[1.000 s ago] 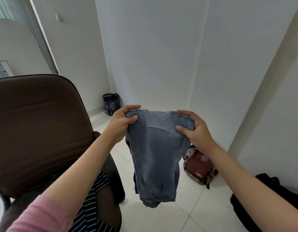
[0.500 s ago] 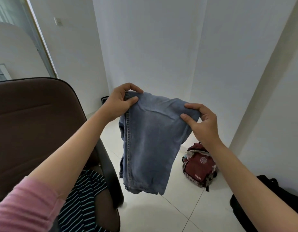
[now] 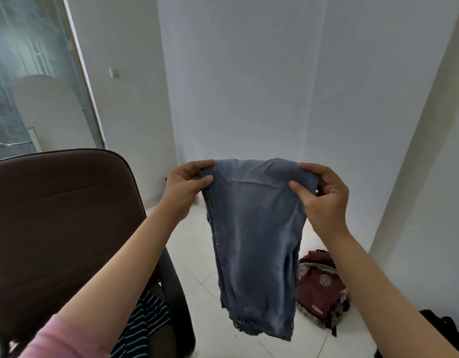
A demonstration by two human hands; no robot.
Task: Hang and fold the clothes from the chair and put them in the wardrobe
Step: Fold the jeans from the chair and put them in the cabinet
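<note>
A pair of faded blue jeans [image 3: 254, 241], folded over, hangs in the air in front of me. My left hand [image 3: 184, 188] pinches its top left corner by the stitched seam. My right hand [image 3: 324, 197] pinches the top right corner. The denim drops straight down between both hands, above the white tiled floor. A brown padded chair [image 3: 60, 223] stands at my left, its back towards me. A dark striped garment [image 3: 143, 321] lies on its seat, partly hidden by my left arm. No wardrobe is in view.
A dark red backpack [image 3: 321, 290] lies on the floor behind the jeans. A black bag [image 3: 445, 332] sits at the lower right. White walls form a corner ahead. A frosted glass door [image 3: 29, 81] is at the far left.
Both hands keep hold of the jeans. The left hand has come down level with the right, so the top edge is now even and the jeans hang straighter.
</note>
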